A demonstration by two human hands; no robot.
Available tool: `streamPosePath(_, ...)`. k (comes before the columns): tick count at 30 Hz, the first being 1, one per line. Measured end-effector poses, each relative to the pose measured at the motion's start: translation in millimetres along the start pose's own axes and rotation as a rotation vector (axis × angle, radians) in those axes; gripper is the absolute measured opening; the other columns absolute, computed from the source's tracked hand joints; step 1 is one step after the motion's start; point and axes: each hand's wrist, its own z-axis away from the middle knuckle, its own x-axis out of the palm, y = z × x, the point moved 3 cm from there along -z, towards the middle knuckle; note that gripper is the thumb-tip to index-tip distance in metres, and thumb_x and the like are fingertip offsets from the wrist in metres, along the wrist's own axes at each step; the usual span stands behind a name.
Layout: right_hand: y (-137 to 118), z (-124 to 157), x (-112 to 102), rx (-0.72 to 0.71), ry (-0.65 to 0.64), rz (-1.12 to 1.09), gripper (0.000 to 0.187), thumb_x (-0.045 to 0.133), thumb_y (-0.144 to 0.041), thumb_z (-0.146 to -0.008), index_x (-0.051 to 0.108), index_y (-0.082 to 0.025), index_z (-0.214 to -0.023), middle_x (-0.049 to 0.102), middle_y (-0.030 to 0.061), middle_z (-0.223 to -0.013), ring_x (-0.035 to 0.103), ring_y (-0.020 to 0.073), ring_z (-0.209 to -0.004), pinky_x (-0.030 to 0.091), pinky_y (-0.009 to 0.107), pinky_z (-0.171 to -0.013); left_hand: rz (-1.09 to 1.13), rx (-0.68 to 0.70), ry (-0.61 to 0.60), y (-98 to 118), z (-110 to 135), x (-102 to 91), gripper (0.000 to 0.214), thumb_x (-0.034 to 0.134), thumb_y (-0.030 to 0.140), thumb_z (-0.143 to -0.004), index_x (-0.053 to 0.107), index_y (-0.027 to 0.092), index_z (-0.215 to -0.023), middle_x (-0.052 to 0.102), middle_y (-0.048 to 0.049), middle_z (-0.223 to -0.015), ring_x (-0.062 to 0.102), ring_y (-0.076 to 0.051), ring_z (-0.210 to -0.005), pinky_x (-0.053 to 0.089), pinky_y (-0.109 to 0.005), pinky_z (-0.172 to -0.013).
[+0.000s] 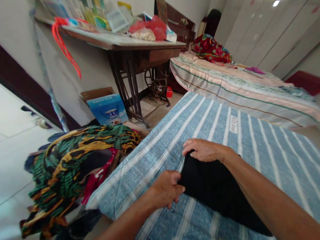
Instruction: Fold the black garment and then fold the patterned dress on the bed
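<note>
A black cloth (215,191) lies on a bed covered with a blue-and-white striped sheet (268,154). My left hand (165,188) pinches the cloth's near-left edge, fingers curled closed on it. My right hand (203,150) rests on the cloth's far corner, fingers bent down and pressing the fabric against the sheet. Both forearms come in from the bottom of the view, the right one crossing over the cloth.
A heap of green, yellow and red patterned clothes (72,165) sits left of the bed. Beyond stand a cluttered treadle sewing table (136,43), a blue box (107,109) on the floor, a second bed (240,85) and white wardrobes (272,25).
</note>
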Motion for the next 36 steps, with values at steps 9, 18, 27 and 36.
streamPosePath(9, -5.0, -4.7, -5.4, 0.025, -0.194, 0.032, 0.017, 0.06, -0.011, -0.066, 0.067, -0.019, -0.079, 0.058, 0.0069, -0.108, 0.052, 0.023, -0.107, 0.039, 0.035, -0.09, 0.012, 0.008, -0.027, -0.1, 1.3, 1.1, 0.005, 0.048, 0.019, -0.071, 0.044, 0.019, -0.069, 0.042, 0.0092, -0.044, 0.039, -0.007, -0.028, 0.029, -0.015, -0.028)
streamPosePath(18, -16.2, 2.7, -15.6, -0.11, -0.166, 0.069, 0.014, 0.054, -0.005, -0.065, 0.057, -0.018, -0.07, 0.058, 0.0033, -0.089, 0.053, 0.018, -0.09, 0.039, 0.031, -0.082, -0.051, 0.055, -0.005, -2.6, 4.9, 1.7, 0.006, 0.046, 0.02, -0.071, 0.044, 0.02, -0.066, 0.045, 0.0062, -0.05, 0.045, -0.009, -0.036, 0.031, -0.017, -0.032)
streamPosePath(27, -7.4, -4.0, -15.8, 0.084, -0.402, -0.039, 0.023, 0.06, -0.015, -0.066, 0.065, -0.02, -0.088, 0.062, -0.0015, -0.079, 0.055, 0.0134, -0.071, 0.039, 0.023, -0.066, -0.201, 0.142, 0.046, 2.6, 4.6, -2.0, 0.013, 0.049, 0.021, -0.071, 0.043, 0.019, -0.06, 0.044, 0.0049, -0.05, 0.045, -0.009, -0.046, 0.024, -0.021, -0.042)
streamPosePath(36, -15.2, -8.2, -18.1, -0.026, -0.449, 0.084, 0.009, 0.06, -0.012, -0.067, 0.06, -0.02, -0.072, 0.058, -0.001, -0.075, 0.054, 0.0147, -0.077, 0.038, 0.026, -0.071, -0.208, 0.164, 0.069, 0.4, 6.0, 0.7, 0.012, 0.05, 0.023, -0.074, 0.047, 0.019, -0.062, 0.051, 0.0017, -0.055, 0.049, -0.012, -0.05, 0.026, -0.023, -0.045)
